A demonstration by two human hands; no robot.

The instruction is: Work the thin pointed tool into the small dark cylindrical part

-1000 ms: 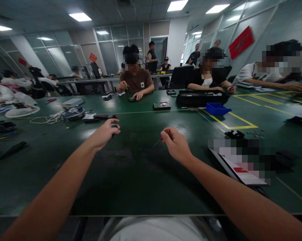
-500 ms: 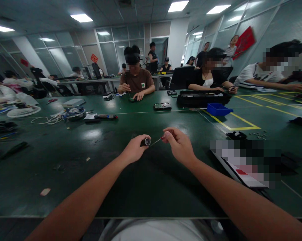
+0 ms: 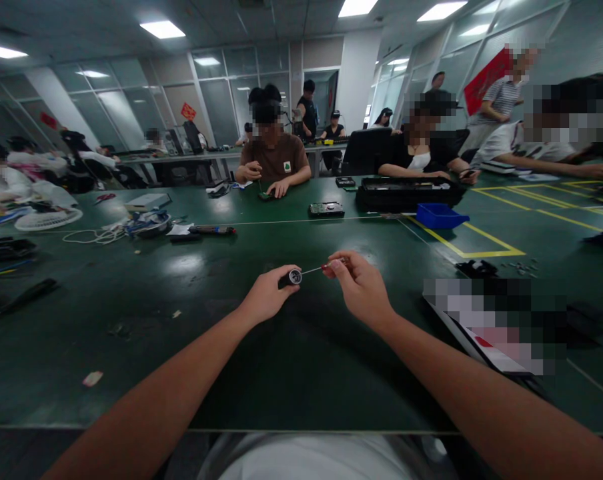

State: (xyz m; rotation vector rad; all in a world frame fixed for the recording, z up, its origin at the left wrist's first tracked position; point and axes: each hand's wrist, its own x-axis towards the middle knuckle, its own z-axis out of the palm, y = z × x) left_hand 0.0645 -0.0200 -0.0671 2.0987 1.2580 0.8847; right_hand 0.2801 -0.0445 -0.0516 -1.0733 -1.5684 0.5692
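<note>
My left hand [image 3: 268,293] is wrapped round a short black cylinder [image 3: 294,277] with a silver-rimmed round end, which faces right. Its exact kind I cannot make out. Between the thumb and fingers of my right hand [image 3: 359,283] is a screwdriver [image 3: 325,267] with a reddish handle and a thin metal shaft. The shaft points left, and its tip is at the cylinder's open end. Whether the tip touches anything inside is too small to tell. Both hands are held above the green table [image 3: 326,373].
Ahead lie a hard drive [image 3: 326,209], a blue bin [image 3: 440,215] and a long black casing [image 3: 409,195]. Tools and cables [image 3: 149,224] are at left. Loose screws [image 3: 519,268] and a partly blurred flat item [image 3: 501,350] lie right. A co-worker [image 3: 274,157] sits opposite.
The screwdriver's shaft has levelled and its tip has come up to the cylinder's end. The cylinder has tilted and its end shows more. A standing person at the back right has moved.
</note>
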